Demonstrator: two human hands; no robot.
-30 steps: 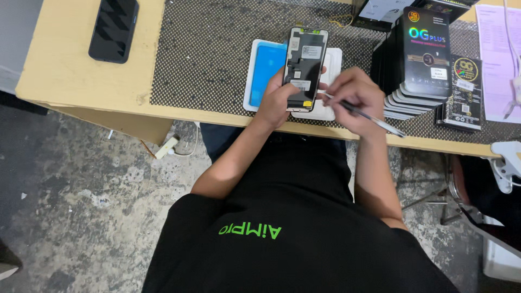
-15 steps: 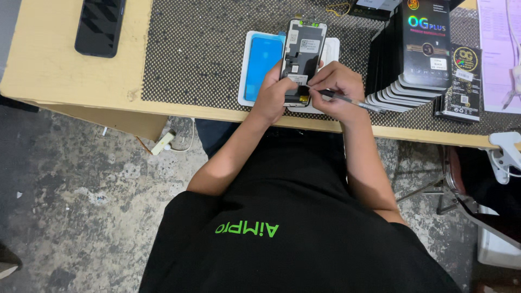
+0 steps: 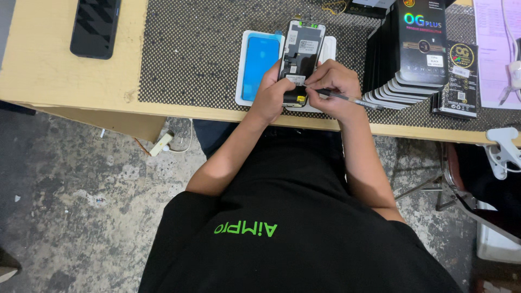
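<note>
My left hand [image 3: 271, 95] clamps one screen panel [image 3: 300, 57] at lower edge, back side up, tilted over white tray [image 3: 331, 49]. My right hand [image 3: 336, 87] pinches one pen [image 3: 347, 99], tip at panel's lower end. One blue film [image 3: 259, 68] beside panel. One black phone [image 3: 96, 27] far left on table [image 3: 49, 70]. Box stack [image 3: 412, 54] right; count unclear.

The left hand [image 3: 269, 96] covers the lower left edge of the phone screen [image 3: 300, 57], and the right hand [image 3: 335, 87] hides the pen [image 3: 347, 99] tip, so its contact point cannot be told. The white tray [image 3: 242, 70] is partly hidden under the screen. The top edge crops the box stack [image 3: 418, 49], the black phone [image 3: 96, 27] and the pink paper [image 3: 491, 54].
</note>
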